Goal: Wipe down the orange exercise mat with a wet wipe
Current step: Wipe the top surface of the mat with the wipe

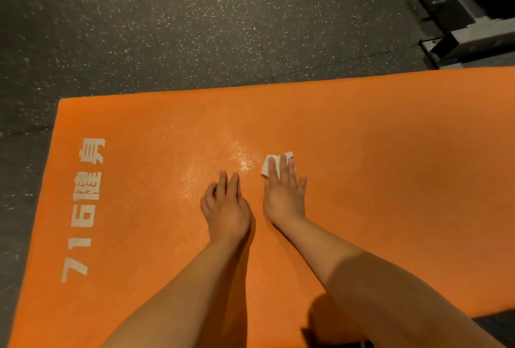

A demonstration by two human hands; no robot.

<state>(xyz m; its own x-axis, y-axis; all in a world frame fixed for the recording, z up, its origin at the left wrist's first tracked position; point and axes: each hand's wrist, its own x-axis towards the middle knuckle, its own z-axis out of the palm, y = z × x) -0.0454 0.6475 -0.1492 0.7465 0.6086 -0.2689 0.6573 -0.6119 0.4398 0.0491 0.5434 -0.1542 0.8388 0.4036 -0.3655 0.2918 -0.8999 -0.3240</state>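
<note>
Mid-way across an orange mat (390, 138) on speckled gym floor (167, 27), right hand (284, 194) presses a wipe (268, 166) with straight fingers (284, 166), left hand (225, 208) resting relaxed.

Left hand (225, 208) rests with fingers bent, right hand (284, 194) lies flat (fingers straight).

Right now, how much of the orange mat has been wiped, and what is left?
Looks done: a glossy damp patch in the middle of the orange mat. In hand: the right hand presses the white wipe flat beside it; the left hand rests on the mat. Left: the matte areas by the white lettering and far right.
</note>
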